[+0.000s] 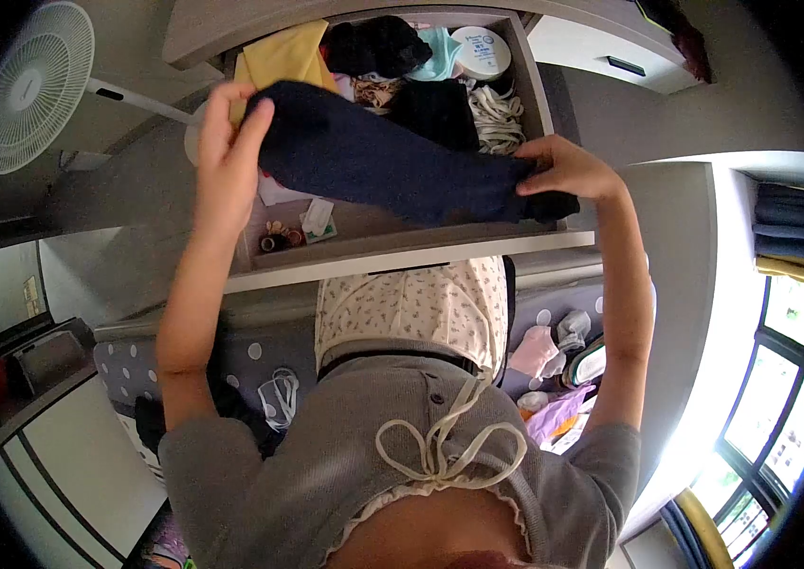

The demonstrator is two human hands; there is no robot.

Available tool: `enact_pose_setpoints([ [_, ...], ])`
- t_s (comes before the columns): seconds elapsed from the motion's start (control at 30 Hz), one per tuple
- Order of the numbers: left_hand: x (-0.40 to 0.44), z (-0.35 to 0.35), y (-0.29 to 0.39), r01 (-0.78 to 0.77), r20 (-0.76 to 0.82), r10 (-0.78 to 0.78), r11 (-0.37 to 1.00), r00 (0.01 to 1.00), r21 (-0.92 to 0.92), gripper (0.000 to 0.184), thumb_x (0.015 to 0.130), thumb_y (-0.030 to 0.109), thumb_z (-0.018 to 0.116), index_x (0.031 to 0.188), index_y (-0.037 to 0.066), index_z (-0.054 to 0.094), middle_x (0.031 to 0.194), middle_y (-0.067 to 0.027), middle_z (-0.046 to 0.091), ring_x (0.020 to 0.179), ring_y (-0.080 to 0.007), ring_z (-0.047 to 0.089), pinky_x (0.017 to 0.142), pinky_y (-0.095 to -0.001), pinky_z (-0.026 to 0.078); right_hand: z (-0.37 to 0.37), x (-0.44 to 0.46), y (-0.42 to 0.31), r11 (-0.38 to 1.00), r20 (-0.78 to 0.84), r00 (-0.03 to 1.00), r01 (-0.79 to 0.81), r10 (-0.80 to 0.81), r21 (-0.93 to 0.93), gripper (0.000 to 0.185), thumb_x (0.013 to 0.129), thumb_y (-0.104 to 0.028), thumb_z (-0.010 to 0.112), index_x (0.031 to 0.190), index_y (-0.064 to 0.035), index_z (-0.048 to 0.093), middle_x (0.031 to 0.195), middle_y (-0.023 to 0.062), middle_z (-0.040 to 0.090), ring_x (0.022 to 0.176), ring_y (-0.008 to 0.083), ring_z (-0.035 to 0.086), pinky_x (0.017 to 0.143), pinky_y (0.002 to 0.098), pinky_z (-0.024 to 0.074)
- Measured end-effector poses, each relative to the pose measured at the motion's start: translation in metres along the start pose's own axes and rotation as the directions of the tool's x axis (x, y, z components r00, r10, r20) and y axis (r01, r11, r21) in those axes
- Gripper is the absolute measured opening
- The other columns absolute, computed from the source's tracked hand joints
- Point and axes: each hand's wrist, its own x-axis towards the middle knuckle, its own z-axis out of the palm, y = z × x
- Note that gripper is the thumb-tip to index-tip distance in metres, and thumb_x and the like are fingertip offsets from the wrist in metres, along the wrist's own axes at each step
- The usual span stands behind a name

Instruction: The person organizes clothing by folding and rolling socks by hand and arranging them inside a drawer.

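A long dark navy garment [392,166] is stretched sideways between my hands, above the open drawer. My left hand [229,133] pinches its wider left end between thumb and fingers. At the narrower right end, which looks black, my right hand [568,171] grips it with the thumb underneath. Its exact kind does not show. The garment covers part of the drawer [374,245]. Behind it in the drawer lie a yellow cloth [286,55], black clothing [378,45], a light teal cloth [438,55], a round white container [483,52] and bundled white cords [497,119].
Small items, including a dark roll [274,243], sit in the drawer's front left. A white fan [37,90] stands at the left. Behind me, clothes [554,379] lie on a dotted grey bedspread [203,356]. A window [772,408] is at the right.
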Motion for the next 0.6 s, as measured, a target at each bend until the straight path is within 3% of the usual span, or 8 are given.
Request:
enact_pose_setpoints([
  [0.13, -0.003, 0.002, -0.040, 0.387, 0.088, -0.377, 0.910, 0.922, -0.150, 0.024, 0.085, 0.017, 0.047, 0.103, 0.006, 0.035, 0.072, -0.0082, 0.053, 0.050, -0.0123, 0.053, 0.041, -0.0217, 0.041, -0.025, 0.022, -0.018, 0.971, -0.144, 0.987, -0.101, 0.071, -0.215, 0.036, 0.070, -0.022, 0.064, 0.098, -0.0008, 0.057, 0.086, 0.0124, 0.060, 0.077, 0.0175, 0.057, 0.072, 0.0294, 0.0446],
  [0.2, 0.004, 0.008, -0.059, 0.467, 0.079, -0.461, 0.879, 0.884, -0.094, 0.027, 0.085, 0.017, 0.046, 0.106, 0.007, 0.032, 0.071, -0.0091, 0.053, 0.047, -0.0146, 0.053, 0.039, -0.0229, 0.042, -0.028, 0.047, -0.003, 0.956, -0.399, 0.916, -0.080, -0.041, -0.283, 0.033, 0.072, -0.023, 0.062, 0.097, -0.0018, 0.057, 0.085, 0.0131, 0.060, 0.077, 0.0191, 0.058, 0.073, 0.0293, 0.0444],
  [0.23, 0.006, 0.009, -0.060, 0.420, 0.146, -0.424, 0.905, 0.894, 0.063, 0.039, 0.083, 0.019, 0.050, 0.112, 0.007, 0.027, 0.070, -0.0095, 0.054, 0.054, -0.0178, 0.057, 0.044, -0.0259, 0.043, -0.028, 0.054, 0.004, 0.945, -0.513, 0.852, -0.077, -0.104, -0.318, 0.032, 0.074, -0.024, 0.060, 0.097, -0.0023, 0.057, 0.085, 0.0134, 0.060, 0.077, 0.0199, 0.058, 0.073, 0.0292, 0.0443],
  [0.27, 0.005, 0.010, -0.058, 0.243, 0.121, -0.279, 0.938, 0.953, 0.248, 0.043, 0.081, 0.019, 0.051, 0.114, 0.006, 0.026, 0.070, -0.0094, 0.053, 0.055, -0.0187, 0.057, 0.046, -0.0274, 0.044, -0.028, 0.054, -0.003, 0.936, -0.555, 0.820, -0.076, -0.137, -0.343, 0.032, 0.074, -0.024, 0.060, 0.097, -0.0023, 0.057, 0.086, 0.0137, 0.060, 0.077, 0.0208, 0.058, 0.072, 0.0294, 0.0443],
  [0.33, 0.001, 0.013, -0.055, -0.114, 0.154, 0.029, 0.805, 0.988, 0.583, 0.050, 0.079, 0.020, 0.054, 0.117, 0.006, 0.025, 0.069, -0.0092, 0.053, 0.058, -0.0206, 0.057, 0.050, -0.0305, 0.044, -0.032, 0.051, -0.021, 0.916, -0.628, 0.751, -0.079, -0.205, -0.394, 0.031, 0.074, -0.024, 0.059, 0.096, -0.0024, 0.057, 0.087, 0.0144, 0.060, 0.077, 0.0225, 0.058, 0.072, 0.0296, 0.0444],
  [0.37, 0.001, 0.012, -0.049, -0.137, 0.142, 0.063, 0.784, 0.988, 0.605, 0.054, 0.076, 0.021, 0.057, 0.118, 0.005, 0.027, 0.066, -0.0092, 0.051, 0.059, -0.0225, 0.055, 0.054, -0.0333, 0.043, -0.033, 0.040, -0.039, 0.947, -0.618, 0.775, -0.084, -0.133, -0.309, 0.029, 0.075, -0.023, 0.059, 0.096, -0.0031, 0.057, 0.081, 0.0111, 0.059, 0.078, 0.0191, 0.056, 0.073, 0.0277, 0.0432],
  [0.47, 0.003, 0.018, -0.040, -0.106, 0.153, 0.027, 0.836, 0.988, 0.538, 0.045, 0.077, 0.019, 0.057, 0.114, 0.005, 0.035, 0.068, -0.0069, 0.051, 0.056, -0.0179, 0.053, 0.051, -0.0294, 0.043, -0.035, 0.012, -0.071, 0.950, -0.522, 0.804, 0.166, -0.285, -0.263, 0.024, 0.076, -0.017, 0.057, 0.096, -0.0046, 0.058, 0.077, 0.0052, 0.056, 0.081, 0.0135, 0.053, 0.074, 0.0245, 0.0416],
  [0.6, -0.009, 0.052, -0.030, -0.067, 0.390, 0.006, 0.987, 0.921, 0.143, 0.042, 0.076, 0.018, 0.059, 0.111, 0.005, 0.041, 0.079, -0.0054, 0.051, 0.059, -0.0108, 0.051, 0.050, -0.0231, 0.042, -0.017, -0.008, -0.112, 0.876, -0.491, 0.734, 0.457, -0.469, -0.154, 0.027, 0.074, -0.004, 0.053, 0.100, -0.0088, 0.058, 0.075, 0.0008, 0.053, 0.073, 0.0094, 0.050, 0.071, 0.0209, 0.0403],
])
